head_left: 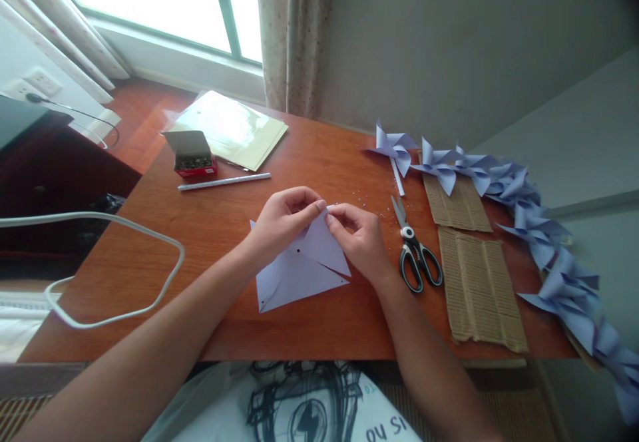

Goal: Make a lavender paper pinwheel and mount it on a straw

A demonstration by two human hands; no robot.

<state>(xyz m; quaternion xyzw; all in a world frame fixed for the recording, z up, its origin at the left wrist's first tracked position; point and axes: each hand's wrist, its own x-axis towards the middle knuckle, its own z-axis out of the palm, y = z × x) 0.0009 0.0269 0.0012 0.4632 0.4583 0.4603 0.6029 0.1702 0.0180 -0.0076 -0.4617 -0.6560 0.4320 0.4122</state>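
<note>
A pale lilac paper square (pixel 294 274), cut along its diagonals with small holes in it, lies on the wooden table (pixel 219 229). My left hand (pixel 282 219) pinches a folded-up corner flap of the paper near its top. My right hand (pixel 360 237) pinches the same raised flap from the right side, fingertips meeting those of my left hand. Black-handled scissors (pixel 415 252) lie just right of my right hand.
Several finished lilac pinwheels (pixel 529 219) line the table's right edge beside two corrugated cardboard pieces (pixel 479 289). An open box of pins (pixel 192 156), a white stick (pixel 224 181) and a plastic sleeve of paper (pixel 234 129) lie at the back left. A white cable (pixel 120 229) loops at left.
</note>
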